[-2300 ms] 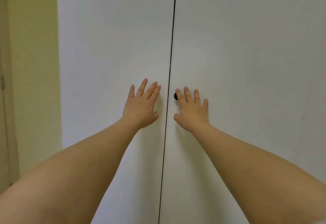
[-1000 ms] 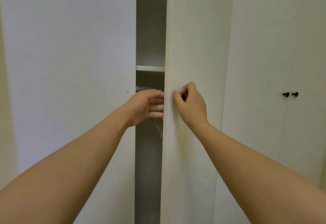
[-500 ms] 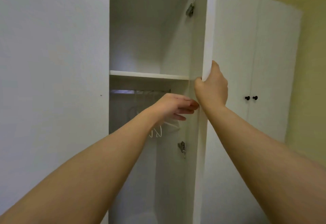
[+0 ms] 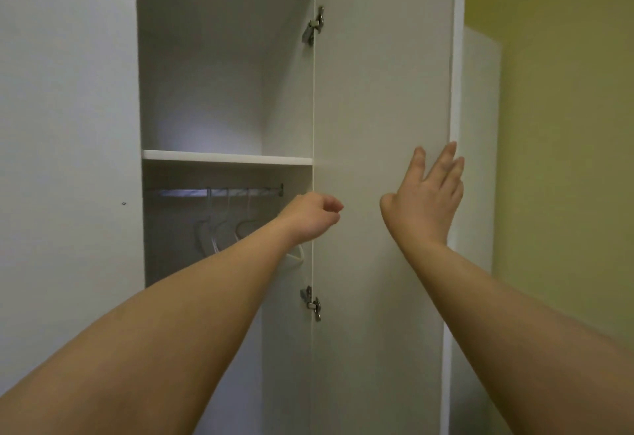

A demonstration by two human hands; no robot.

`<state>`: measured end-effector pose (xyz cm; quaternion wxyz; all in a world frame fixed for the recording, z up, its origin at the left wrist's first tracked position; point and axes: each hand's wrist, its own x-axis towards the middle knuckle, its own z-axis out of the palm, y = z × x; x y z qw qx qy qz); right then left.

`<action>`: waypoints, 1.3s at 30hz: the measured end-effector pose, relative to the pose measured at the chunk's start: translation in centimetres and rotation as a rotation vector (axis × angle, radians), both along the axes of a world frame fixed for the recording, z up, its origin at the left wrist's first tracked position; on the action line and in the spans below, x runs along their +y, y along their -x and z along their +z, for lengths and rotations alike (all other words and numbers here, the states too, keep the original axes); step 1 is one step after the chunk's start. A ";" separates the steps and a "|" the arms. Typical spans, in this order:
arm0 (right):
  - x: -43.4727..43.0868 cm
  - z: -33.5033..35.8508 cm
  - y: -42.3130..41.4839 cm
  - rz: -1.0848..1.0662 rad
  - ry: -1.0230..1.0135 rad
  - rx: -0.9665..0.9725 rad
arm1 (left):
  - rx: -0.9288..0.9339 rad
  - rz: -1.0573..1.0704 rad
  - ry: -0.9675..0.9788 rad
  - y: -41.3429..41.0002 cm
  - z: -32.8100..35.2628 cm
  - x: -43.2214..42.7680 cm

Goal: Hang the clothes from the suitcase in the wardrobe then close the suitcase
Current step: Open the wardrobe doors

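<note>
Your right hand [image 4: 425,201] lies flat on the open door [image 4: 377,91]; left hand [image 4: 310,217] loosely curled, empty. Hangers [image 4: 219,229] bare, nothing hung, suitcase unseen.

The tall white wardrobe door [image 4: 380,91] has swung wide; the right hand [image 4: 425,201] has left its edge and lies spread on its inner face; the left hand [image 4: 312,217] has curled.
</note>
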<state>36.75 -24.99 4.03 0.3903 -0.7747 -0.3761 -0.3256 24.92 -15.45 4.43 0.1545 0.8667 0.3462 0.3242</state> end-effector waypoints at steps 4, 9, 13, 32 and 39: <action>0.9 -1.1 0.1 -0.094 0.112 -0.137 | 0.150 0.086 -0.186 0.9 -0.6 1.0; 1.7 -1.8 0.2 -0.125 0.186 -0.301 | 0.209 0.200 -0.298 3.1 -0.8 2.6; 3.8 -2.0 2.7 -0.002 0.241 -0.498 | 0.289 0.265 -0.372 5.7 -1.4 3.9; 20.1 -8.1 25.7 0.846 0.476 0.087 | 0.321 0.611 -0.607 29.4 -8.7 11.2; 26.9 -10.7 28.8 1.029 0.462 0.363 | 0.675 0.749 -0.163 32.1 -10.7 15.6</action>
